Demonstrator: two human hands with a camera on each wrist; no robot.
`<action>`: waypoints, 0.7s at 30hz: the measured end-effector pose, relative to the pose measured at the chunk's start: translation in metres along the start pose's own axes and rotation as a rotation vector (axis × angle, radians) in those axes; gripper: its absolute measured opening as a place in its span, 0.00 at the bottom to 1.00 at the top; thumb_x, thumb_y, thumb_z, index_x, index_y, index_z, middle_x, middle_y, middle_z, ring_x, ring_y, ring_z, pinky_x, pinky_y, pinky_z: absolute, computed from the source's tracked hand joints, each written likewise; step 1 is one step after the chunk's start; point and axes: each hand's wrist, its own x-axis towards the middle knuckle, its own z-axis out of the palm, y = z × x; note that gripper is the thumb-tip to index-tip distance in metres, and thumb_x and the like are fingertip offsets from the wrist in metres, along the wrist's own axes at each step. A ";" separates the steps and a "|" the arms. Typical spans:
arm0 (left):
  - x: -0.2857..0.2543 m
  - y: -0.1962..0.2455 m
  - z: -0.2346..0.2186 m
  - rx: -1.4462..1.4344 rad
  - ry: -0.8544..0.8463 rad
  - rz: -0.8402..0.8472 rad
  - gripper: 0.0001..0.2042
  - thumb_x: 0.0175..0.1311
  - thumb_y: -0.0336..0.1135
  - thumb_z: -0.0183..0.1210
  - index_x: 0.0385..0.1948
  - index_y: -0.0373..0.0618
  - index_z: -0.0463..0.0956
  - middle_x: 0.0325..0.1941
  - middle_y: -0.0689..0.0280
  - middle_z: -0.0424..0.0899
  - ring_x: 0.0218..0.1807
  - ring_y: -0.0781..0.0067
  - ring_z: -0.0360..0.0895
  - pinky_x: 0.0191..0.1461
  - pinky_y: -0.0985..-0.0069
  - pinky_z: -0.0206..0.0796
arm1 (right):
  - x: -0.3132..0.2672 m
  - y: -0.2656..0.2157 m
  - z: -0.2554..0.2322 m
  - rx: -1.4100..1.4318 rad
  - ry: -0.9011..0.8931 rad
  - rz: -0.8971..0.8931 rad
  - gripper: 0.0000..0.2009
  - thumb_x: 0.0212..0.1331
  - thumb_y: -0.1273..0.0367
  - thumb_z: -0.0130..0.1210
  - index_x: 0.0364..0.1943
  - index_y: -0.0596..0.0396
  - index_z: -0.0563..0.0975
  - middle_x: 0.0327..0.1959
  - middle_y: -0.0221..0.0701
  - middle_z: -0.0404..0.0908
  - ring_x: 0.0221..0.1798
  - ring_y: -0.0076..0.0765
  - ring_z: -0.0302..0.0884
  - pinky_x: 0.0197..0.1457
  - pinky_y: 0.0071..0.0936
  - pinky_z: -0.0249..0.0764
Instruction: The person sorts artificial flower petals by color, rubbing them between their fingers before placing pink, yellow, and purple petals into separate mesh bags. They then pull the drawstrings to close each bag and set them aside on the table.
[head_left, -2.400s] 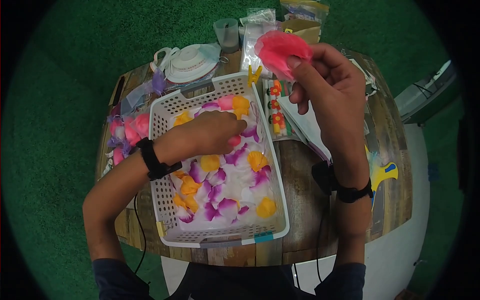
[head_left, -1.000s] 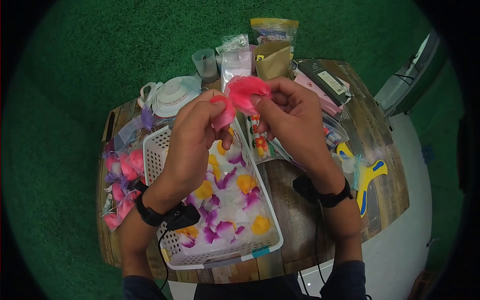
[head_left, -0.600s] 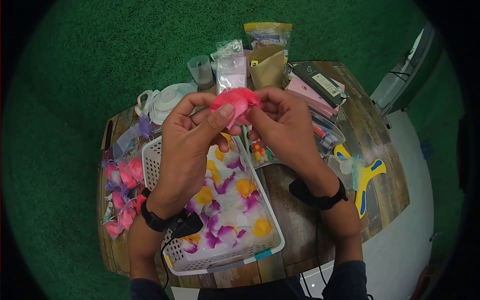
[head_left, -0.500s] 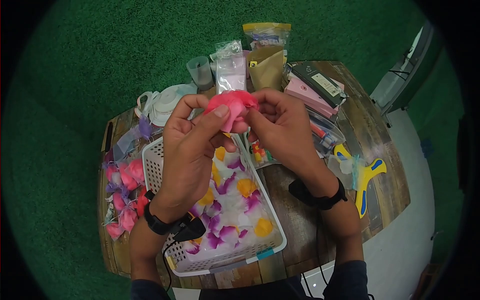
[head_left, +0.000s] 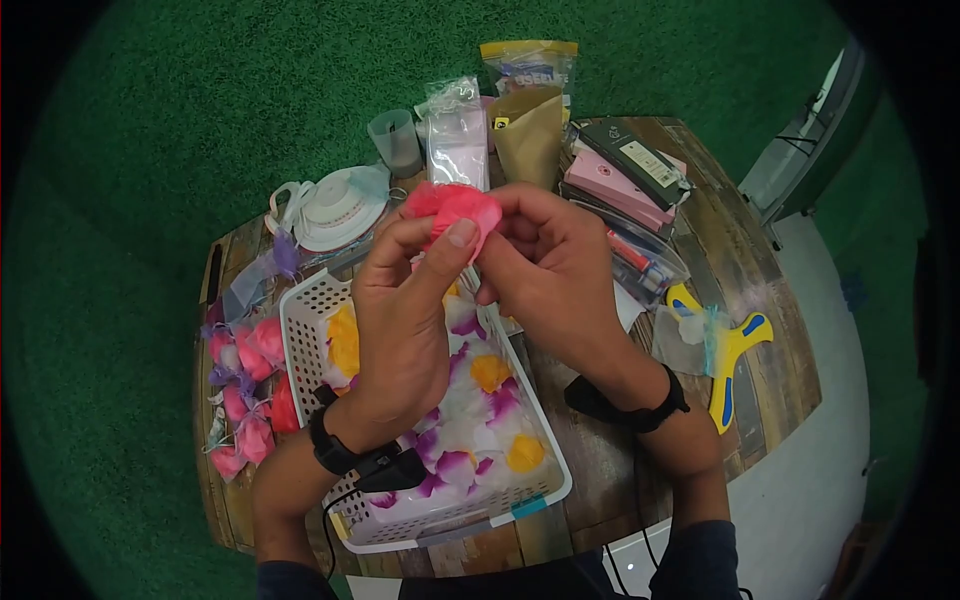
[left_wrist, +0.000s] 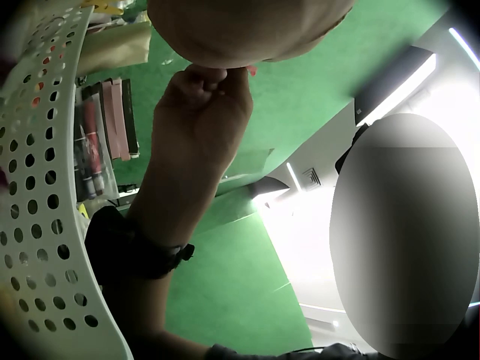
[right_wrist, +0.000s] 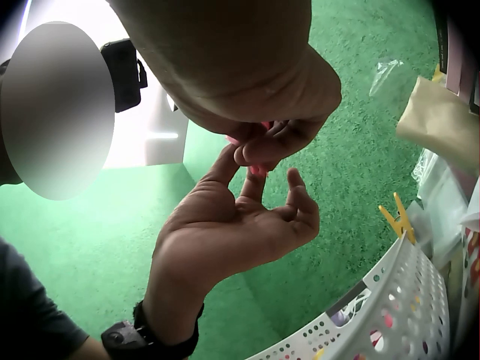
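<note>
Above the white basket (head_left: 305, 312), both hands meet on a small bunch of pink fabric petals (head_left: 465, 212). My left hand (head_left: 400, 325) pinches the bunch, its thumb lying across the front petal. From the other side my right hand (head_left: 560, 275) pinches the lower right edge with thumb and curled fingers. In the right wrist view, only bits of pink show between the fingertips of the left hand (right_wrist: 232, 232) and right hand (right_wrist: 289, 139). Purple-and-white petals (head_left: 457, 468) and yellow petals (head_left: 525, 453) lie scattered in the basket.
Pink pouches (head_left: 256, 345) lie left of the basket. Behind it stand a ribbon roll (head_left: 345, 207), a cup (head_left: 396, 143), a clear packet (head_left: 458, 140) and a brown paper bag (head_left: 532, 140). Boxes (head_left: 625, 175) and a yellow-and-blue tool (head_left: 735, 365) are on the right.
My left hand has come up out of the basket with a pink petal. The right hand has lowered its pink petal inward, and the petals are now together between both hands.
</note>
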 end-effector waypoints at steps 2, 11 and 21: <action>0.002 -0.004 -0.002 0.022 0.064 0.051 0.05 0.65 0.29 0.63 0.39 0.40 0.79 0.52 0.65 0.75 0.47 0.80 0.74 0.51 0.81 0.66 | 0.000 -0.001 -0.001 0.022 0.001 0.026 0.07 0.64 0.74 0.55 0.41 0.65 0.78 0.30 0.28 0.82 0.29 0.13 0.76 0.29 0.13 0.71; 0.002 -0.004 -0.003 -0.082 0.059 0.005 0.07 0.66 0.30 0.62 0.41 0.40 0.75 0.41 0.66 0.82 0.43 0.83 0.76 0.50 0.81 0.67 | 0.004 0.001 -0.007 0.123 -0.046 0.077 0.08 0.65 0.71 0.56 0.42 0.63 0.78 0.27 0.27 0.82 0.22 0.15 0.76 0.20 0.14 0.68; 0.005 -0.005 -0.006 -0.042 0.063 0.058 0.12 0.66 0.30 0.62 0.47 0.41 0.71 0.40 0.66 0.81 0.39 0.83 0.76 0.44 0.82 0.67 | 0.008 0.006 -0.013 0.256 -0.122 0.165 0.10 0.65 0.69 0.58 0.46 0.61 0.78 0.26 0.27 0.80 0.21 0.18 0.75 0.19 0.16 0.68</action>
